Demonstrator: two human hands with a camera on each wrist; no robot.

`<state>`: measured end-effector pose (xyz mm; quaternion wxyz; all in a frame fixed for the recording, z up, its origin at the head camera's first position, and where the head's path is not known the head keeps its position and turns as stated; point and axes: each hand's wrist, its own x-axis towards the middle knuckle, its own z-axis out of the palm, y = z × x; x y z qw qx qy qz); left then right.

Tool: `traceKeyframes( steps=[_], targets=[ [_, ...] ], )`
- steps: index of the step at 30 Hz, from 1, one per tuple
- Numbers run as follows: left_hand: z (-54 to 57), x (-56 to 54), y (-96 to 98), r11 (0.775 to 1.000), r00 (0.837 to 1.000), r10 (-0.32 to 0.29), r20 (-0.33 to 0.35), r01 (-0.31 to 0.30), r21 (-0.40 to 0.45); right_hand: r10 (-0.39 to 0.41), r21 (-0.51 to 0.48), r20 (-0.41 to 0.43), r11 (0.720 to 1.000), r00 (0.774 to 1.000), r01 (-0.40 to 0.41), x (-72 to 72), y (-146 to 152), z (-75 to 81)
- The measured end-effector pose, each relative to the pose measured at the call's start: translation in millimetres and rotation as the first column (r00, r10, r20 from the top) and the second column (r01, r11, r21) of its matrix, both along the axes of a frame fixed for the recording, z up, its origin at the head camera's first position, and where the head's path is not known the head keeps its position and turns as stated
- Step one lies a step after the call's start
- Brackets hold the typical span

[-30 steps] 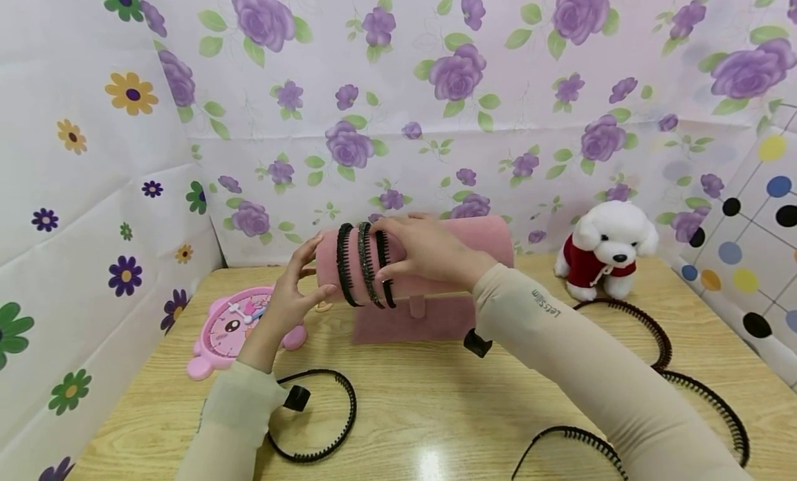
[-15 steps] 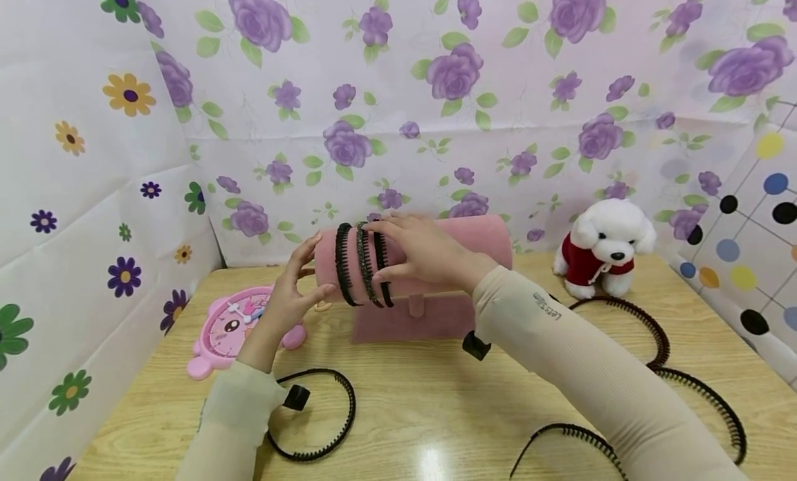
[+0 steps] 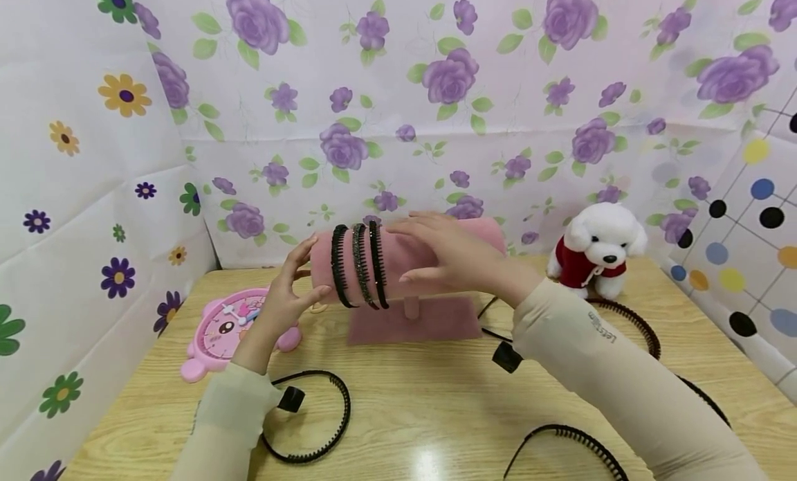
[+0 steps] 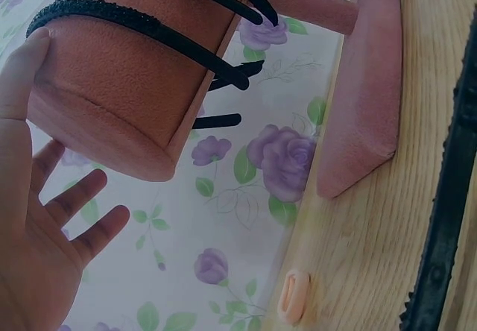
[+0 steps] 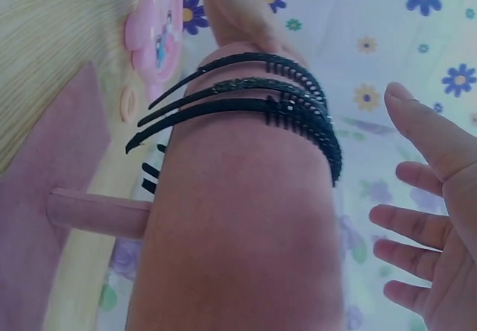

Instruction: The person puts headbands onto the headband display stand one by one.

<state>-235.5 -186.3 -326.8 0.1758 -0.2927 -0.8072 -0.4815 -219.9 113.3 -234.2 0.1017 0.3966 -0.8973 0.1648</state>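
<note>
A pink velvet headband stand (image 3: pixel 436 259) has its roll lying sideways on a short post. Three black toothed headbands (image 3: pixel 377 263) sit side by side near its left end, the middle one glittery. My left hand (image 3: pixel 289 287) holds that end, thumb at the front and index finger at the top. In the left wrist view its other fingers (image 4: pixel 104 234) hang apart from the roll. My right hand (image 3: pixel 448 252) is over the middle of the roll, right of the headbands. In the right wrist view its fingers (image 5: pixel 410 227) are spread and hold nothing.
More black headbands (image 3: pixel 347 412) lie on the wooden table (image 3: pixel 398 398), front left and at the right. A pink clock (image 3: pixel 230 329) is at the left, and a white toy dog (image 3: pixel 598 249) in red sits at the back right.
My right hand has let go of the rightmost headband and moved right. That headband now sits slightly closer to the middle one. My left hand has stayed at the roll's end.
</note>
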Motion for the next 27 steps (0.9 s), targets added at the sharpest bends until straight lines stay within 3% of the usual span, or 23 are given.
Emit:
traceKeyframes(
  steps=[7, 14, 19, 27],
  targets=[
    [-0.1, 1.8, -1.1, 1.0, 1.0, -0.004, 0.0, 0.004, 0.001, 0.046, -0.081, -0.03, 0.996, 0.998, -0.048, 11.8, 19.8, 0.1],
    [1.6, 3.0, -1.1, 1.0, 1.0, -0.01, 0.018, 0.01, 0.004, 0.027, -0.117, -0.027, 0.993, 0.999, -0.03, 30.5, 41.5, -6.6],
    [1.8, 2.6, -1.7, 1.0, 1.0, -0.017, 0.017, 0.017, 0.009, -0.02, -0.175, 0.049, 0.984, 0.999, 0.028, 41.8, 58.4, -15.9],
    [2.6, 1.3, -1.4, 1.0, 1.0, -0.021, 0.009, 0.021, 0.006, -0.034, -0.15, 0.044, 0.988, 0.998, 0.041, 53.8, 89.8, -42.2]
  ],
)
